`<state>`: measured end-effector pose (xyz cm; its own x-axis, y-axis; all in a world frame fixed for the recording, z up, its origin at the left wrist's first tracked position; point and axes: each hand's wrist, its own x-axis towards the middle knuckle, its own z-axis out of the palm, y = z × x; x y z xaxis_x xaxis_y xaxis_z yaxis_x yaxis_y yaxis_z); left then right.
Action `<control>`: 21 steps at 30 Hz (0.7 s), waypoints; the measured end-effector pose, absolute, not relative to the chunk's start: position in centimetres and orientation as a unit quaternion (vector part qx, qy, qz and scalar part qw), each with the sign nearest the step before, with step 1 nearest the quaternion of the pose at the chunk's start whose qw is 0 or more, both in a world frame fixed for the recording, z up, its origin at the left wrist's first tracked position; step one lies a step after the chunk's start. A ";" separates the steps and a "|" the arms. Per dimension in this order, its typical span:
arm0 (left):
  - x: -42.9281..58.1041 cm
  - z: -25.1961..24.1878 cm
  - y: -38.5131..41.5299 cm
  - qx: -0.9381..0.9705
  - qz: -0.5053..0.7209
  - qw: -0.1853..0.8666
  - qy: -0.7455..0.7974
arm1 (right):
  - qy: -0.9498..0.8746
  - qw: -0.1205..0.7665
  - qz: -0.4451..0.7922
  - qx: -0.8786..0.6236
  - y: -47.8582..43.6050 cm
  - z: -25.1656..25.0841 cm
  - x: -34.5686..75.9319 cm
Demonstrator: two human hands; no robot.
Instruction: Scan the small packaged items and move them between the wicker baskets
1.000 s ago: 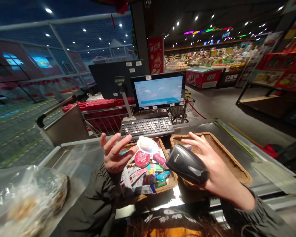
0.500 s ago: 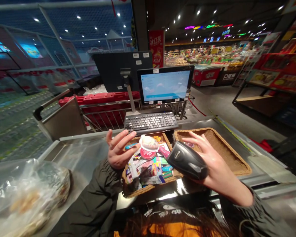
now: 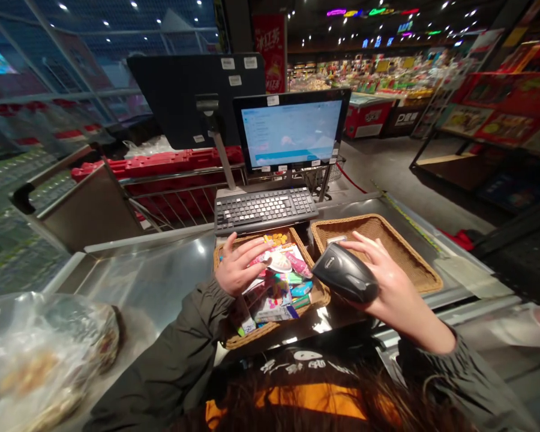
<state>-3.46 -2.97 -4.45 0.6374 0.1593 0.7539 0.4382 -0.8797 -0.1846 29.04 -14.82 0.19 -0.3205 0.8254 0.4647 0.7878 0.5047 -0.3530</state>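
A person's two hands over a shop's steel counter [image 3: 148, 264], a black scanner [image 3: 346, 273] in one.
From left: a clear bag [image 3: 40, 354]; a stretch of steel; the left hand [image 3: 240, 270] over a packet-filled basket [image 3: 326, 295], its grip impossible to tell; a narrow gap; the right hand [image 3: 389, 282], fingers around the scanner, at a second basket's [image 3: 405, 252] near edge; aisle floor [image 3: 382, 165] beyond.

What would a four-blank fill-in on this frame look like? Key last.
1. The right hand holds a black ____.
2. The left hand is over the fuller of the ____ wicker baskets.
3. Just below the lit screen lies a black ____.
4. The clear bag is on the person's ____ side.

Missing words: scanner; two; keyboard; left.
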 end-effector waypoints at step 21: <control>1.6 -9.5 -2.1 -0.987 -0.065 0.033 -0.143 | -0.782 0.317 0.020 -0.537 -13.3 -1.0 34.1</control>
<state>1.60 -2.09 -9.49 0.9508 0.2772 0.1381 0.2858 -0.9571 -0.0469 34.12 -13.31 -1.04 -0.2224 0.8521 0.4738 0.8262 0.4227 -0.3725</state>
